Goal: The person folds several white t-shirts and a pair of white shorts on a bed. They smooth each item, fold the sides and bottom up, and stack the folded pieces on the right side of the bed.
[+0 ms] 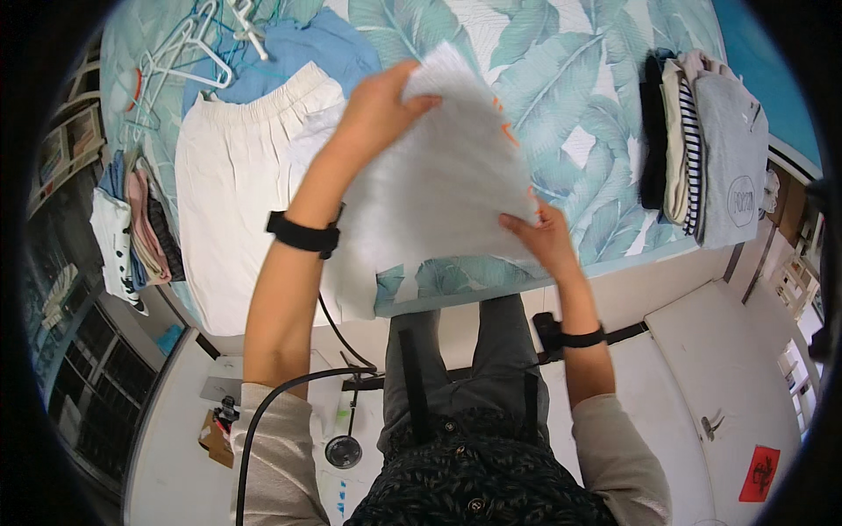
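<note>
Between my two hands is a white cloth garment (447,164) with orange marks along its right side, partly lifted off the bed. My left hand (381,108) pinches its upper left part, thumb on the near face. Lower down on the right, my right hand (543,237) grips the edge by the orange marks. Cream elastic-waist bottoms (230,171) lie spread on the bed to the left, partly behind my left forearm. Beyond them lies a blue garment (322,46), partly covered.
White hangers (191,62) lie tangled at the far left. Folded clothes stand in a stack (730,158) at the right and another pile (135,230) at the left. Leaf-print bedding (559,59) covers the bed. A black cable (263,407) runs past my left arm.
</note>
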{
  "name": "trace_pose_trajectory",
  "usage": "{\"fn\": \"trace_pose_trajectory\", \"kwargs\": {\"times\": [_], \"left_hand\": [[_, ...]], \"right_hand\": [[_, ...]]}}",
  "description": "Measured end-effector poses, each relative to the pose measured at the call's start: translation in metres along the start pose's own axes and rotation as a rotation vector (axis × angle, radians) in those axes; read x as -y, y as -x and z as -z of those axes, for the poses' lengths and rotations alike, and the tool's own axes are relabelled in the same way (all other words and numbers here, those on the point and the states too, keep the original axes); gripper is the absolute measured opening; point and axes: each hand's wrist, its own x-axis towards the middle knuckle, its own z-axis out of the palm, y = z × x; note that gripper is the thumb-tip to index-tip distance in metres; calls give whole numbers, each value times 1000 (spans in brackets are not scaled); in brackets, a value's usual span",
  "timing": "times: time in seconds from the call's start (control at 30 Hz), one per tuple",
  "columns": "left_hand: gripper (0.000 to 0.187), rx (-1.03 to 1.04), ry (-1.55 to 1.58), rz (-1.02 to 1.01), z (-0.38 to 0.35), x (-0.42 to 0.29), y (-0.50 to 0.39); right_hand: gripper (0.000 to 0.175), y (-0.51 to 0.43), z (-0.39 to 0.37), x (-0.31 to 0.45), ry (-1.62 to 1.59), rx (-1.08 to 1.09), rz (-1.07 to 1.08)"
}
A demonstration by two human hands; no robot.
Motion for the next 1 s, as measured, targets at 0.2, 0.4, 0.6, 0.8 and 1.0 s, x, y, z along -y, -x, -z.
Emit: {"fn": "trace_pose_trajectory", "kwargs": {"times": [0.2, 0.4, 0.6, 0.8, 1.0], "left_hand": [[32, -208, 136, -284, 75, -94, -17], [22, -424, 329, -497, 71, -126, 8], [27, -310, -151, -435, -7, -56, 51], [39, 3, -365, -105, -90, 11, 126], [36, -168, -115, 150, -113, 23, 112]], "right_hand": [[18, 14, 82, 138, 532, -44, 579], [30, 43, 106, 175, 964, -291, 951], [27, 9, 105, 60, 1171, -280, 936], [41, 22, 81, -68, 1094, -114, 701], [37, -18, 116, -93, 793, -500, 530]]}}
